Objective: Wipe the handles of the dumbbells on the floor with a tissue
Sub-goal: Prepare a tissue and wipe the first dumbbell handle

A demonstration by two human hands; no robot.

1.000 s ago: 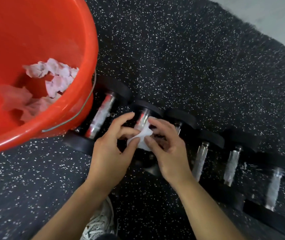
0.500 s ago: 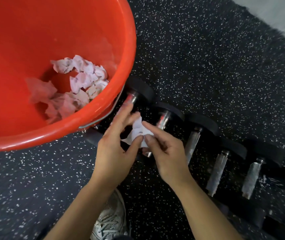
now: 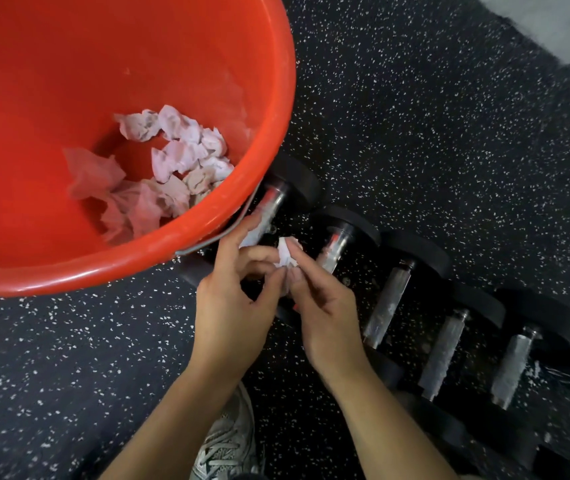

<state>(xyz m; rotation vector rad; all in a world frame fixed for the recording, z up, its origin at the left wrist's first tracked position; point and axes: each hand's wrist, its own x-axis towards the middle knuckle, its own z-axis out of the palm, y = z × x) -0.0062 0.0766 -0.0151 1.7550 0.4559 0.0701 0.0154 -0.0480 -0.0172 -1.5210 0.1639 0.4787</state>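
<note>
A crumpled white tissue (image 3: pixel 287 252) is pinched between the fingertips of my left hand (image 3: pixel 233 303) and my right hand (image 3: pixel 325 310), just above the floor. Several black dumbbells with knurled metal handles lie side by side in a row. The leftmost dumbbell (image 3: pixel 269 206) lies partly under the bucket's edge. The second dumbbell (image 3: pixel 335 247) lies right behind my fingers. More handles (image 3: pixel 387 303) (image 3: pixel 443 355) (image 3: pixel 512 368) run off to the right.
A big red bucket (image 3: pixel 269 109) holding several used crumpled tissues (image 3: pixel 172 161) stands at the upper left, its wire handle by my left hand. Black speckled rubber flooring (image 3: pixel 432 133) covers the ground. My grey sneaker (image 3: pixel 228 441) is below my hands.
The view has shifted so the bucket looms larger and nearer. My hands have bunched the tissue into a smaller wad and lifted it off the second dumbbell's handle.
</note>
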